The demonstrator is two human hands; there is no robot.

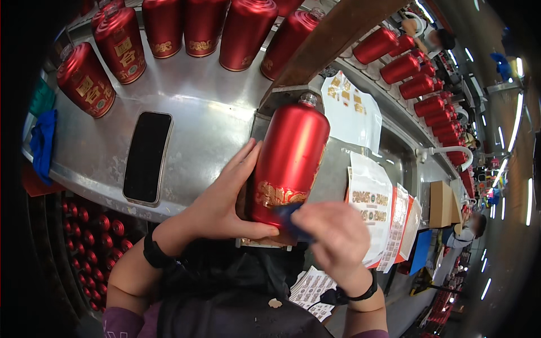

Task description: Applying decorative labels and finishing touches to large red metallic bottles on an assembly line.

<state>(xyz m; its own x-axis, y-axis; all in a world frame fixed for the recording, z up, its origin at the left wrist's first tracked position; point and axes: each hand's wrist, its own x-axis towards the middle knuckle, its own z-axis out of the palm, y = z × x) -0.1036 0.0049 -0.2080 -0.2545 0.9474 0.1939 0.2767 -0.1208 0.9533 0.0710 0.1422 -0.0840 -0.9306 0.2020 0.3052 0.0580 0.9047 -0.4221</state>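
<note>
A glossy red bottle with a clear glass neck leans away from me on the metal bench. Gold ornament runs round its lower part. My left hand grips the bottle's left side, fingers along the wall and thumb near the base. Blurred by motion, my right hand pinches a small dark blue piece against the bottle's lower right side. Whether that piece is a cloth or a scraper I cannot tell. To the right lie white sheets with gold stickers.
A black phone lies on the bench at left. Several red bottles line its far edge. A brown beam slants above the bench. Printed sheets and a cardboard box are at right; other people work beyond.
</note>
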